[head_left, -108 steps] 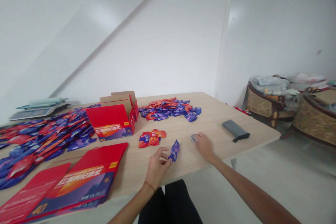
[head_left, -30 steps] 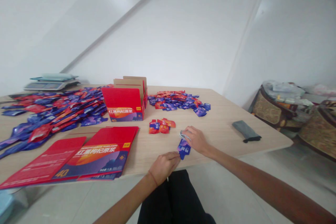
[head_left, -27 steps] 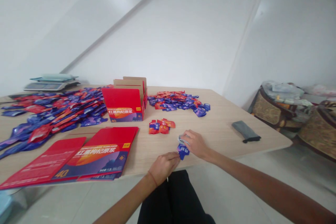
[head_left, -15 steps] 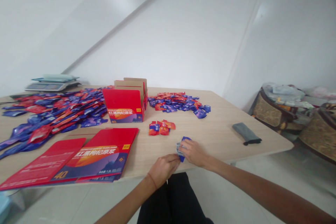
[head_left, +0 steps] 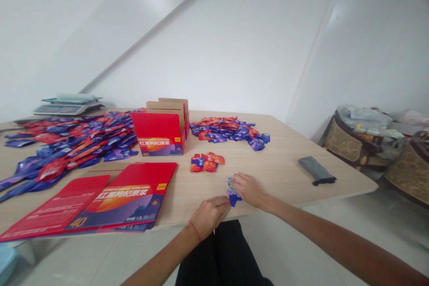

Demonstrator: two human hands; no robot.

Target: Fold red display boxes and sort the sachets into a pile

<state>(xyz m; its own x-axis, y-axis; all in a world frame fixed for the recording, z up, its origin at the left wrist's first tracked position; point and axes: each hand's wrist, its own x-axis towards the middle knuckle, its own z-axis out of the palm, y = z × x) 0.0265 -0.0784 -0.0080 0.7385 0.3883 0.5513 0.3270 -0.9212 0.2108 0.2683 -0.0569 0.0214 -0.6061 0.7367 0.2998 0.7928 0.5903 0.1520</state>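
Note:
At the table's front edge, my left hand (head_left: pixel 210 214) is closed, its fingertips pinching the lower end of a blue sachet (head_left: pixel 233 199). My right hand (head_left: pixel 248 189) presses a small crumpled grey-white cloth (head_left: pixel 230 184) over the same sachet, fingers bent around it. The cloth and fingers hide the sachet's upper part. Just beyond the hands lies a small group of red and blue sachets (head_left: pixel 209 163). Farther back spreads a heap of blue and red sachets (head_left: pixel 231 130).
An open red carton (head_left: pixel 159 127) stands left of centre. Flattened cartons (head_left: pixel 127 196) lie in front of it, overhanging the table's front edge. Many sachets (head_left: pixel 83 136) are piled at left, near a scale (head_left: pixel 67 108). A grey pouch (head_left: pixel 315 170) lies at right; armchairs (head_left: pixel 348 138) stand beyond.
My right hand and the cloth have shifted slightly up the sachet, so more of its lower blue end shows. My left hand stays at the sachet's end.

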